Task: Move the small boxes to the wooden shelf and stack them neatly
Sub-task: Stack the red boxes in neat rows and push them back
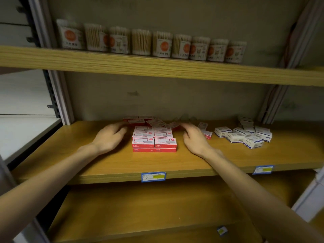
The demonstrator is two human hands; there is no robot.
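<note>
A neat block of small red-and-white boxes [154,139], two layers high, sits in the middle of the wooden shelf [122,165]. Behind it lie several loose red boxes [149,121] in disorder. My left hand [110,137] hovers just left of the stack, fingers apart and blurred, holding nothing. On the stack's right, my right hand [192,137] has its fingers curled loosely near a loose red box [172,125]; I see nothing gripped in it.
A heap of blue-and-white small boxes [243,135] lies on the shelf's right part. Cotton-swab packs [150,42] line the shelf above. Price labels [153,176] stick to the shelf's front edge. A lower wooden shelf [140,213] runs beneath.
</note>
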